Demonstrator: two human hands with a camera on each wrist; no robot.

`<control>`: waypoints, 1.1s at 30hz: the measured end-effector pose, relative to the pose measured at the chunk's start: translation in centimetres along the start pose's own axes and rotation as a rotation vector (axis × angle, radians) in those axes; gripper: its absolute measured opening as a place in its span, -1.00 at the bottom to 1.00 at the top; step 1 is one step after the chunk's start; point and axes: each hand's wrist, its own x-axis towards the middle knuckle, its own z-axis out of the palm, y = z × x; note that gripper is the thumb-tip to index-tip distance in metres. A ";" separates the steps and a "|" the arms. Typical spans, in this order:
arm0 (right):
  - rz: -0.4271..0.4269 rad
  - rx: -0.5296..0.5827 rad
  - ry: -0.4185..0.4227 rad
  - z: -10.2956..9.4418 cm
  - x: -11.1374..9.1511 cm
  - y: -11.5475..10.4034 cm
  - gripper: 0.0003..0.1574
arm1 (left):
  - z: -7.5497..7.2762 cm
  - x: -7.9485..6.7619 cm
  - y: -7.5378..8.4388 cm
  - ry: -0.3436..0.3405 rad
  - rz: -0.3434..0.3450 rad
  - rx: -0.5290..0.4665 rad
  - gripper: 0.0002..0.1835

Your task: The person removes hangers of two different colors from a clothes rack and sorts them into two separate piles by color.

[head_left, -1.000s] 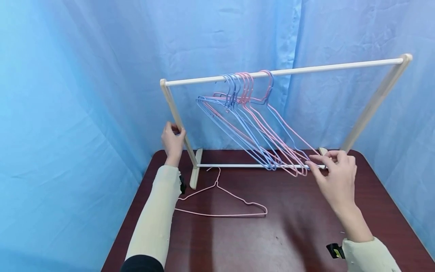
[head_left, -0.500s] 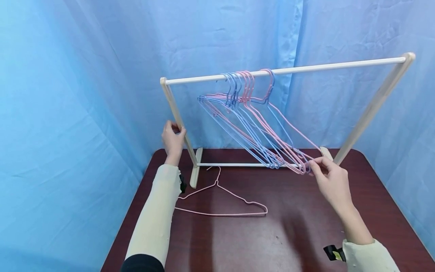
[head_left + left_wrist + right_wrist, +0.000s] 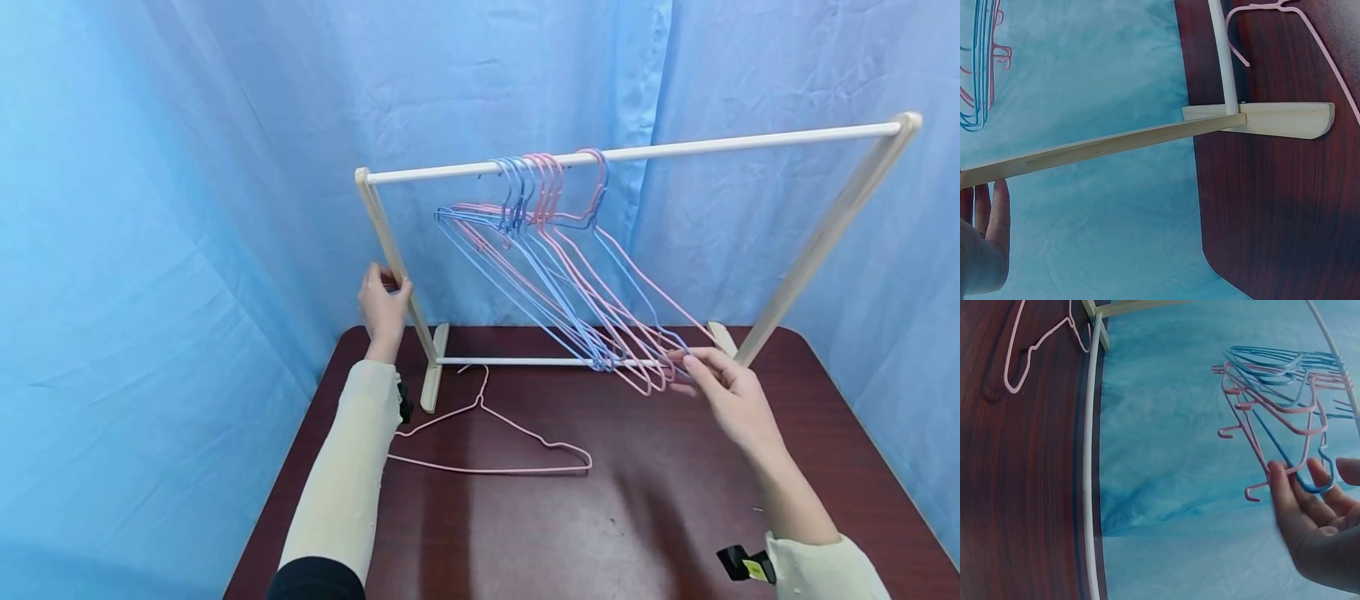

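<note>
A white-barred wooden rack point(image 3: 750, 147) stands on the table. My left hand point(image 3: 384, 308) grips its left wooden post point(image 3: 1104, 144), thumb on one side and fingers on the other. Several blue hangers point(image 3: 551, 279) and pink hangers point(image 3: 581, 265) hang bunched on the top bar, their lower ends slanting toward the right front. At those ends my right hand point(image 3: 731, 396) holds the corner of a blue hanger point(image 3: 1319, 489) between thumb and fingers. In the right wrist view, one fingertip touches a pink hanger point(image 3: 1307, 447) beside it.
A loose pink hanger point(image 3: 487, 472) lies flat on the dark red table point(image 3: 562, 533), near the rack's left foot point(image 3: 432, 387). The rack's lower bar point(image 3: 510, 362) runs low behind it. Blue curtains point(image 3: 225, 167) surround the table's back and sides.
My right hand has moved slightly left and down, from beside the hanger ends to holding a blue hanger's corner. The hanger ends have shifted a little. My left hand stays on the post.
</note>
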 end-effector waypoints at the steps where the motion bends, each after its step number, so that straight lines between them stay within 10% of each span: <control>1: -0.010 -0.054 0.009 -0.1 0.0 0.0 -0.67 | 0.0 0.0 0.0 0.000 0.000 0.000 -0.79; 4: -0.035 -0.090 0.023 -0.4 0.0 -0.1 -0.63 | 0.0 0.1 0.0 0.001 0.003 -0.004 -0.80; 15: -0.027 0.549 0.135 -0.6 -0.2 -0.1 -0.64 | 0.1 0.1 0.1 -0.003 -0.006 -0.015 -0.80; 33: -0.013 0.655 0.453 -0.7 -0.2 -1.3 -0.59 | 0.2 0.2 -0.2 0.007 0.009 0.001 -0.80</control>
